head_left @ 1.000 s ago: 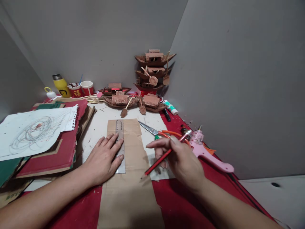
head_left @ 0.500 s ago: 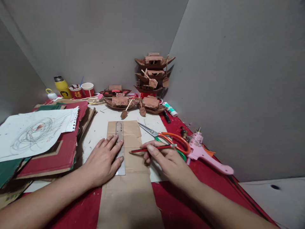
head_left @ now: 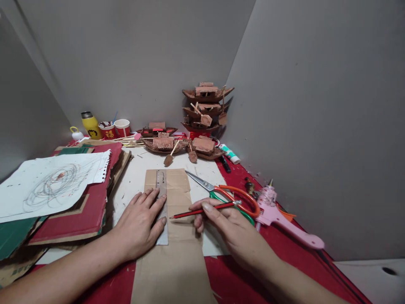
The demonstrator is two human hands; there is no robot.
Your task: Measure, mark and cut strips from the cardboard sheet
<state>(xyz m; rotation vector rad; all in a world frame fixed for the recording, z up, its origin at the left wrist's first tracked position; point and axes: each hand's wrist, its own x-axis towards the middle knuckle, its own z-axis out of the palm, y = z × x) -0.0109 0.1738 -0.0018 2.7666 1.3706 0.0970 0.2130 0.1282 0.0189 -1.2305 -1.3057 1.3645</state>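
My left hand (head_left: 143, 223) lies flat with its fingers spread, pressing a clear ruler (head_left: 161, 181) onto a long strip of brown cardboard (head_left: 171, 270). The ruler runs lengthwise along the strip, near its left edge. Between the thumb and fingers of my closed right hand (head_left: 228, 223) is a red and black pencil (head_left: 202, 210). Its point faces left, close beside the ruler's right edge; whether it touches the cardboard I cannot tell. Just beyond the right hand, scissors (head_left: 207, 185) with orange and green handles lie partly behind it.
A pink glue gun (head_left: 284, 226) lies at the right by the grey wall. Several brown model boats (head_left: 207, 91) stand stacked or grouped at the back. Cardboard sheets (head_left: 85, 207) with a scribbled paper (head_left: 57, 181) lie left. Paper cups (head_left: 122, 128) and a yellow bottle (head_left: 90, 126) stand behind.
The pencil point has come slightly left, closer to the ruler's edge. My left hand still holds the ruler down. The whole scene sits lower in view as the camera has tilted up.
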